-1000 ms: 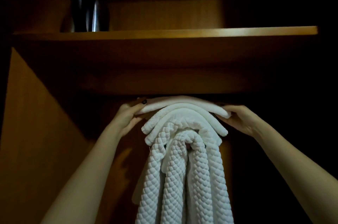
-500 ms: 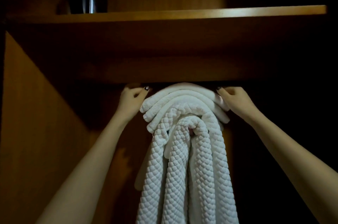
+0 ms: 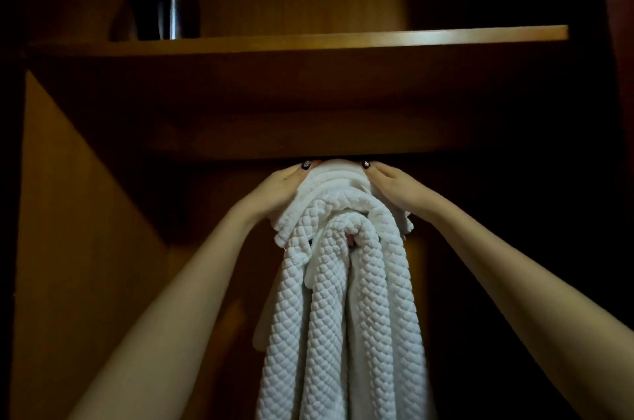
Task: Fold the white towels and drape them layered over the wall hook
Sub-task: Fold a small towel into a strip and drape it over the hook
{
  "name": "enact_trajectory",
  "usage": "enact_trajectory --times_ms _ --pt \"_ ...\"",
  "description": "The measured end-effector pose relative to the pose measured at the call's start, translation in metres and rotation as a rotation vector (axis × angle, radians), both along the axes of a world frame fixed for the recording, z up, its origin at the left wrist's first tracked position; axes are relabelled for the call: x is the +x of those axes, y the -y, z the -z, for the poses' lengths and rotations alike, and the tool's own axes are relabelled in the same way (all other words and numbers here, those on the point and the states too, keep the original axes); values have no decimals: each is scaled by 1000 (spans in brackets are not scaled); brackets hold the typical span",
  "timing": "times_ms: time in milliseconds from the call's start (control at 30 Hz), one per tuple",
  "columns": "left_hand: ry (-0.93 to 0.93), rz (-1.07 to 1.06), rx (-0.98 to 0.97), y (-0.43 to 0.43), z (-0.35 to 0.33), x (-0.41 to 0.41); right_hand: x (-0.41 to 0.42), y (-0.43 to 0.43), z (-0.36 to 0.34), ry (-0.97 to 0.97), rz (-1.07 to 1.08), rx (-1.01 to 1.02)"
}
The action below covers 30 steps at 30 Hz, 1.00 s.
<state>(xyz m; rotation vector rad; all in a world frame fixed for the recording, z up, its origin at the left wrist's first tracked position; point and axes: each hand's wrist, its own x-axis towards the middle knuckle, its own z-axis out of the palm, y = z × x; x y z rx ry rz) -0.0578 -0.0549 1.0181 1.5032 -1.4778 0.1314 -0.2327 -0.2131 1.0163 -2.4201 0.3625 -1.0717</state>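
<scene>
Overhead, left hand [image 3: 279, 188] and right hand [image 3: 391, 186] clasp the white towels [image 3: 343, 282] beneath the shelf [image 3: 308, 38], fingers curled round them.

Left hand [image 3: 281, 189], right hand [image 3: 394, 186]: moved inward from outer ends of top towel [image 3: 334, 177], now closer together, clasping its sides. Top towel: was spread wide, nearly flat; now bent down steeply over lower towels [image 3: 343, 316], narrower. Thumbs risen to just under shelf [image 3: 308, 38].

The head camera looks up from under the shelf [image 3: 308, 37], close to the towels [image 3: 343, 299], apparently inside a cupboard [image 3: 85, 248].
</scene>
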Motion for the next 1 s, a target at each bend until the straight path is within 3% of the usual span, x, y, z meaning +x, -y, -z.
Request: enact_trajectory --times_ms 333,567,1000 --pt "264 -100 -412 -43 26 -80 -86 -91 45 176 175 -263" --pt "306 148 -433 -31 119 -176 -197 -121 138 28 488 -168" --pt "294 533 78 50 309 -456 -510 -164 326 -338 1140 321"
